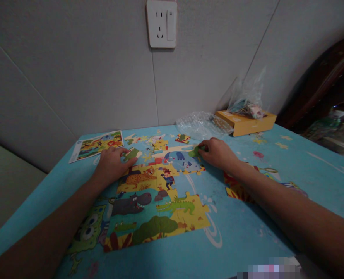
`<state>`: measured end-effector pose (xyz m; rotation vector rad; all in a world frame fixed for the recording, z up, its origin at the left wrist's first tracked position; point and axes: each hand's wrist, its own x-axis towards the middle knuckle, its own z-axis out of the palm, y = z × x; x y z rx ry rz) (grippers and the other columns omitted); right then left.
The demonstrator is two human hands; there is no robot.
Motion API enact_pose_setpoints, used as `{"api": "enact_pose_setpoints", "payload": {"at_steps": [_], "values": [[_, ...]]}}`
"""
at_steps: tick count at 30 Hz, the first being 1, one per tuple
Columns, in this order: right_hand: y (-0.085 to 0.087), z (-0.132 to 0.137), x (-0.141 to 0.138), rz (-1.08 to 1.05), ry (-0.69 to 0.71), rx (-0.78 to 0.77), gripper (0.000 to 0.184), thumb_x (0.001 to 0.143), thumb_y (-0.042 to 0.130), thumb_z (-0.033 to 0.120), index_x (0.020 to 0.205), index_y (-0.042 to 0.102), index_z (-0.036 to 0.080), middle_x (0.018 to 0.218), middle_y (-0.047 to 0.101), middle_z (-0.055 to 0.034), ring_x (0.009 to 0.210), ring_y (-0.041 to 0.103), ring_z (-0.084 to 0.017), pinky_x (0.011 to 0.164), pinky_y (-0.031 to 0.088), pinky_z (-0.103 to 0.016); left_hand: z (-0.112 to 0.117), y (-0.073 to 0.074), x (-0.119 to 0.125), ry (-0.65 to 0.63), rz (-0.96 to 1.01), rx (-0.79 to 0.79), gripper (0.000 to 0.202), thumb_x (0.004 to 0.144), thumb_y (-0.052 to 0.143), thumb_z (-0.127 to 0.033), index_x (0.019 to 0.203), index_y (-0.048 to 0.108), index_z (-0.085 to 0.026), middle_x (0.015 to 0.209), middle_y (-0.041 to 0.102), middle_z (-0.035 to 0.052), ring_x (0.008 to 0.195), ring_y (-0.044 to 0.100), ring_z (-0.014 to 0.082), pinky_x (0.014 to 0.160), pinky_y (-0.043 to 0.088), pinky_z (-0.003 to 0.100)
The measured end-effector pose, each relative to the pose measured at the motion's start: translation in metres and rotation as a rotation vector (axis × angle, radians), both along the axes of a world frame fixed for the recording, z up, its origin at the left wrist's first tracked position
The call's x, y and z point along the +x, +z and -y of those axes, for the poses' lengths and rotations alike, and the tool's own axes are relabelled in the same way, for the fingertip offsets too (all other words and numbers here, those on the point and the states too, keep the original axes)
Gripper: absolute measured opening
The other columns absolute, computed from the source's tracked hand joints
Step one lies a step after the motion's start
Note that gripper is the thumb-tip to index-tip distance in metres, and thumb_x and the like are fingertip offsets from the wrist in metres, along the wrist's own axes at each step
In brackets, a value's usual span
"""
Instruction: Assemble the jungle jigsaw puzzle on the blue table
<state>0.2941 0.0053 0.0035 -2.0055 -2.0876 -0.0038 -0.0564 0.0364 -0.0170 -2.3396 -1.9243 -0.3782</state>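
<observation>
A partly joined jigsaw puzzle (138,203) lies flat on the table, showing a hippo, crocodiles, a leopard and blue elephants. My right hand (216,153) pinches a green puzzle piece (194,152) at the upper right edge of the elephant section. Beyond the puzzle's upper left corner, my left hand (112,164) has its thumb and fingers around another green puzzle piece (132,154), low at the tabletop. Under my right forearm, partly hidden, is a red and yellow puzzle section (232,188). One loose puzzle piece (182,138) rests above the elephants.
A printed picture sheet (99,145) lies at the far left. Along the wall are crumpled clear plastic (202,123) and a yellow box (254,124) with a plastic bag (249,99) on it. The blue tablecloth (314,190) has cartoon prints. A socket (161,24) is on the wall.
</observation>
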Motion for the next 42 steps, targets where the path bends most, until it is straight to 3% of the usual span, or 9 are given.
{"api": "enact_pose_setpoints", "payload": {"at_steps": [7,12,16,21,25,29,32,37,42], "values": [[-0.001,0.003,-0.004,0.012,0.008,0.006,0.03,0.084,0.058,0.025,0.104,0.075,0.011,0.094,0.069,-0.0172,0.081,0.064,-0.025,0.073,0.045,-0.034,-0.001,-0.003,0.001,0.05,0.125,0.012,0.046,0.074,0.064,-0.056,0.097,0.068,-0.016,0.104,0.067,0.013,0.108,0.058,0.0328,0.099,0.042,0.045],[0.002,0.006,-0.008,-0.023,0.009,0.029,0.027,0.085,0.058,0.025,0.101,0.075,0.012,0.094,0.068,-0.0166,0.081,0.063,-0.025,0.075,0.044,-0.034,0.008,0.006,0.009,0.04,0.412,0.116,0.032,0.07,0.069,-0.04,0.092,0.061,-0.018,0.092,0.068,0.0071,0.083,0.063,0.0246,0.076,0.05,0.036],[0.012,0.021,-0.029,-0.216,0.184,0.071,0.028,0.088,0.06,0.031,0.103,0.074,0.013,0.092,0.07,-0.0126,0.078,0.061,-0.021,0.073,0.043,-0.032,0.034,0.017,0.029,-0.14,0.71,0.271,0.028,0.081,0.065,-0.036,0.103,0.063,-0.019,0.083,0.069,0.0014,0.067,0.063,0.0166,0.065,0.05,0.028],[0.014,0.053,-0.069,-0.618,0.537,-0.199,0.025,0.084,0.065,0.041,0.082,0.071,0.017,0.063,0.055,0.0013,0.057,0.045,-0.012,0.054,0.032,-0.026,0.073,0.021,0.054,-0.479,0.71,0.025,0.032,0.09,0.059,-0.033,0.12,0.067,-0.024,0.067,0.07,-0.0035,0.054,0.062,0.0127,0.052,0.047,0.022],[0.006,0.058,-0.078,-0.83,0.507,-0.321,0.029,0.084,0.062,0.038,0.064,0.058,0.017,0.054,0.039,0.0055,0.052,0.034,-0.009,0.048,0.023,-0.025,0.08,0.021,0.056,-0.623,0.627,0.04,0.025,0.09,0.059,-0.029,0.11,0.073,-0.022,0.068,0.072,-0.0019,0.056,0.064,0.0131,0.058,0.05,0.023],[0.001,0.051,-0.073,-1.003,0.392,-0.289,0.029,0.08,0.065,0.041,0.065,0.054,0.018,0.059,0.045,0.0037,0.054,0.038,-0.01,0.049,0.027,-0.025,0.075,0.023,0.053,-0.595,0.618,0.015,0.016,0.09,0.06,-0.027,0.092,0.074,-0.019,0.069,0.071,-0.0023,0.053,0.06,0.011,0.055,0.047,0.022],[0.001,0.048,-0.072,-1.055,0.402,-0.202,0.029,0.082,0.063,0.041,0.067,0.053,0.018,0.063,0.047,0.0026,0.058,0.04,-0.011,0.053,0.03,-0.026,0.073,0.021,0.053,-0.666,0.577,-0.059,0.018,0.091,0.061,-0.027,0.078,0.072,-0.02,0.069,0.067,-0.0034,0.057,0.058,0.0097,0.059,0.045,0.022],[0.0,0.048,-0.07,-1.086,0.476,-0.134,0.027,0.091,0.055,0.04,0.075,0.053,0.018,0.062,0.042,0.005,0.057,0.036,-0.01,0.054,0.028,-0.025,0.07,0.014,0.052,-0.775,0.578,-0.104,0.011,0.09,0.065,-0.025,0.085,0.073,-0.022,0.081,0.069,-0.0017,0.077,0.064,0.012,0.074,0.048,0.023],[0.0,0.043,-0.063,-0.879,0.494,-0.094,0.032,0.095,0.05,0.04,0.078,0.064,0.016,0.066,0.05,0.0022,0.062,0.043,-0.011,0.056,0.031,-0.026,0.064,0.011,0.049,-0.841,0.595,0.02,0.008,0.09,0.065,-0.022,0.092,0.073,-0.021,0.082,0.073,0.0001,0.085,0.062,0.0159,0.08,0.05,0.029]]}}
